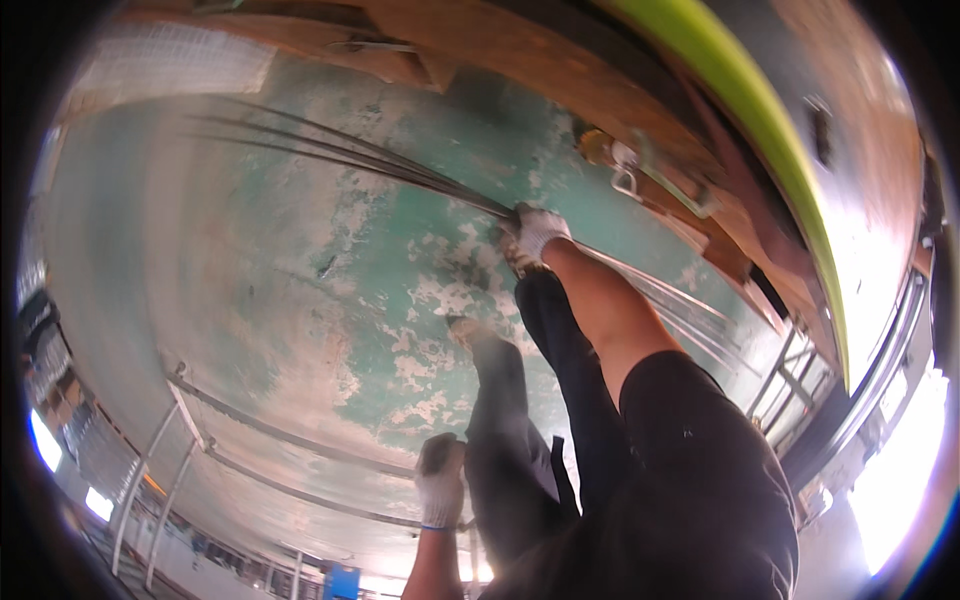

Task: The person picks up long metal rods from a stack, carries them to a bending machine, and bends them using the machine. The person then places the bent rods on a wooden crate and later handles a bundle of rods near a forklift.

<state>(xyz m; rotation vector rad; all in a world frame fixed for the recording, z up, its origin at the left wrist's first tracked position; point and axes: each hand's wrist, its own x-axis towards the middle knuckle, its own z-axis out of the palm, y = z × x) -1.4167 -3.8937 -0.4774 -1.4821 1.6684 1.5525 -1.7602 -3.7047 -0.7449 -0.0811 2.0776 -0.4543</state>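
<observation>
My right hand, in a white work glove, is wrapped around a bundle of several long thin metal rods. The rods run from the upper left, through the fist, to the lower right, and their far ends fan apart. They are held above the worn green floor, just beyond my shoes. My left hand, in a white glove with darker fingers, is closed in a fist beside my left leg. In the picture it overlaps the bars of a metal frame; whether it grips anything cannot be made out.
The floor has peeling green paint. Along the right side stands a brown workbench with a bright yellow-green curved edge strip. Hooks and a clamp-like metal piece lie near its base. A blue box is at the bottom.
</observation>
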